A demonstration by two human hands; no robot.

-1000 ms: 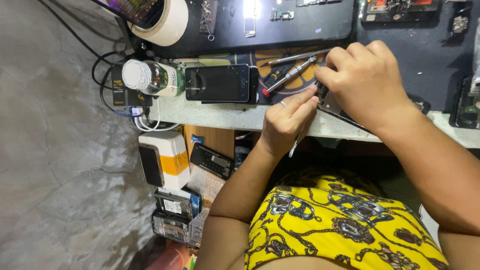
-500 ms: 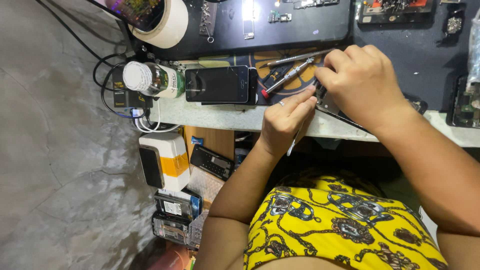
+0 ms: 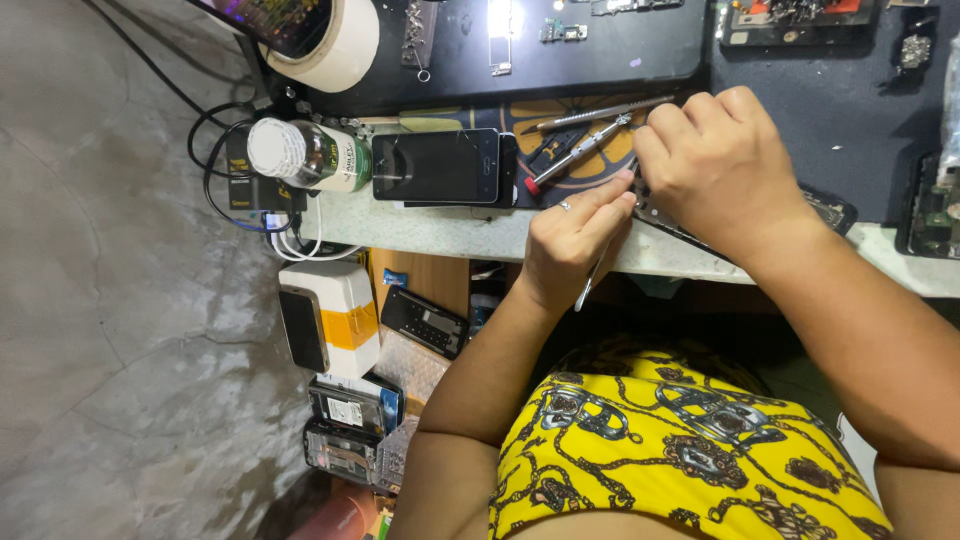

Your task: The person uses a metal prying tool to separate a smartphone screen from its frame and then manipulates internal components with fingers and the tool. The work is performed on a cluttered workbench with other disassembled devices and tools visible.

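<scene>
The left hand (image 3: 570, 240) is closed around thin metal tweezers (image 3: 597, 270), pinched between thumb and fingers with the tips aimed at the opened phone (image 3: 700, 225) that lies at the front edge of the worktable (image 3: 450, 228). The right hand (image 3: 725, 165) is curled over that phone, fingers bent and pressing it down; whether it also grips a small tool I cannot tell, since the knuckles hide what lies under them. Just behind the opened phone, a red-tipped screwdriver (image 3: 575, 155) and a second slim metal tool (image 3: 600, 113) lie on the dark mat (image 3: 800, 110). To the left of the opened phone rest an intact black phone (image 3: 437, 166), then a white-capped bottle (image 3: 305, 153); well beyond it stands a roll of tape (image 3: 345, 40). By my judgement, doing this well calls for the right hand holding the phone flat and still while the tweezers work with a light, steady pinch, wrist braced on the table edge, so that small parts neither slip nor spring away
</scene>
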